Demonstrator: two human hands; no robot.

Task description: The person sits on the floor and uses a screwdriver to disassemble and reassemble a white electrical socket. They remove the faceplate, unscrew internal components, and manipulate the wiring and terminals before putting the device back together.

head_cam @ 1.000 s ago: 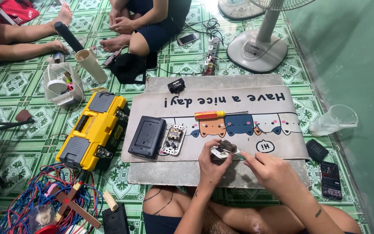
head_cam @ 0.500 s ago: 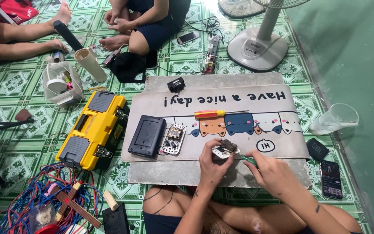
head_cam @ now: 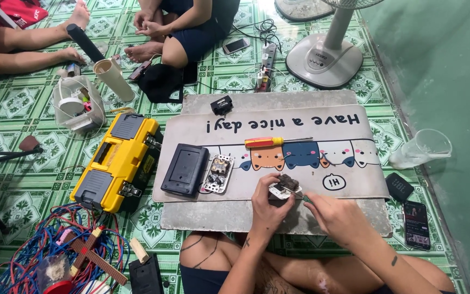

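My left hand (head_cam: 267,204) grips a small white and dark electrical switch module (head_cam: 284,186) over the near edge of a printed cartoon mat (head_cam: 311,125). My right hand (head_cam: 335,215) holds a thin green-handled screwdriver (head_cam: 305,199) with its tip at the module. To the left on the mat lie a dark switch cover plate (head_cam: 185,169) and a white switch mechanism (head_cam: 218,173). A red and yellow screwdriver (head_cam: 270,141) lies farther back on the mat. A small black part (head_cam: 222,104) sits near the mat's far edge.
A yellow toolbox (head_cam: 118,160) stands left of the mat, with tangled red and blue wires (head_cam: 33,256) near it. A fan base (head_cam: 322,54), power strip (head_cam: 265,68), plastic cup (head_cam: 422,148), two phones (head_cam: 417,223) and other seated people (head_cam: 186,27) surround the tiled floor area.
My hands and the module have barely shifted; the right hand keeps the screwdriver tip at the module.
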